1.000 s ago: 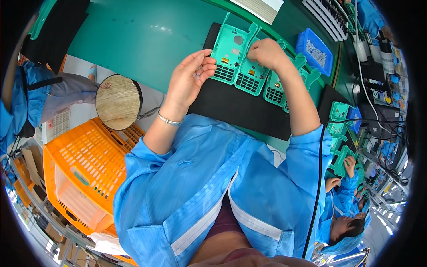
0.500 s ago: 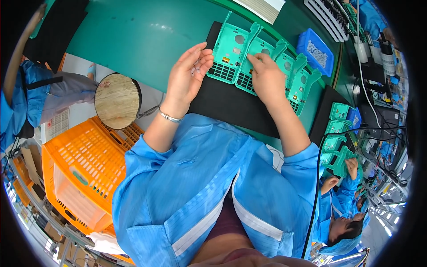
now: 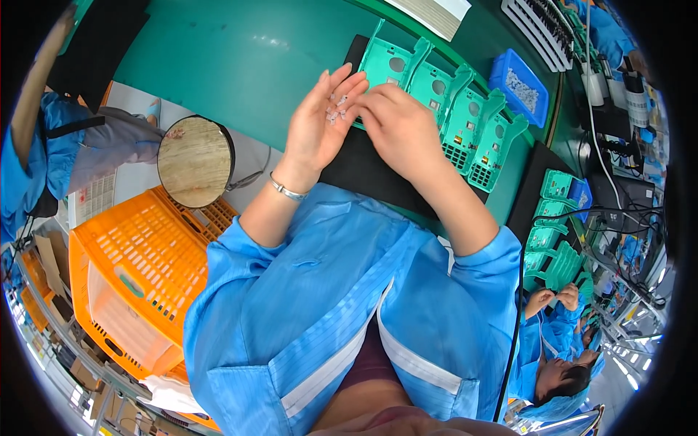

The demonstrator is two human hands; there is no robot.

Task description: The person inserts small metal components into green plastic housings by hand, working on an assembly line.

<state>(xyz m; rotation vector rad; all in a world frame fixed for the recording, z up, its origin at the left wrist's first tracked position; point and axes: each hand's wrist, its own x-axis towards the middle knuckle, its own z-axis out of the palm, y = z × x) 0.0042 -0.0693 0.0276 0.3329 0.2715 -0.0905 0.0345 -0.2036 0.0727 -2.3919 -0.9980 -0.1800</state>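
Note:
My left hand (image 3: 309, 134) is turned palm up, fingers loosely curved, with several tiny whitish clear parts (image 3: 334, 115) lying on its palm and fingers. The thumb and fingertips of my right hand (image 3: 407, 134) are pinched together right beside the left fingers. Whatever is in that pinch is too small to make out. Just beyond my hands, several green plastic housings (image 3: 459, 112) stand side by side in a row, each with a round opening and a grid of square holes. My right hand covers the lower part of the nearer ones.
Under the housings lies a black mat (image 3: 385, 178) on the green table (image 3: 240, 73). A blue bin (image 3: 498, 76) of small whitish parts stands behind them. At left are a round stool (image 3: 195, 161) and an orange crate (image 3: 145, 254). Another person handles green housings (image 3: 563, 265) at right.
My right hand has left the second housing and moved left to my left hand. The left palm has opened further, showing the small parts.

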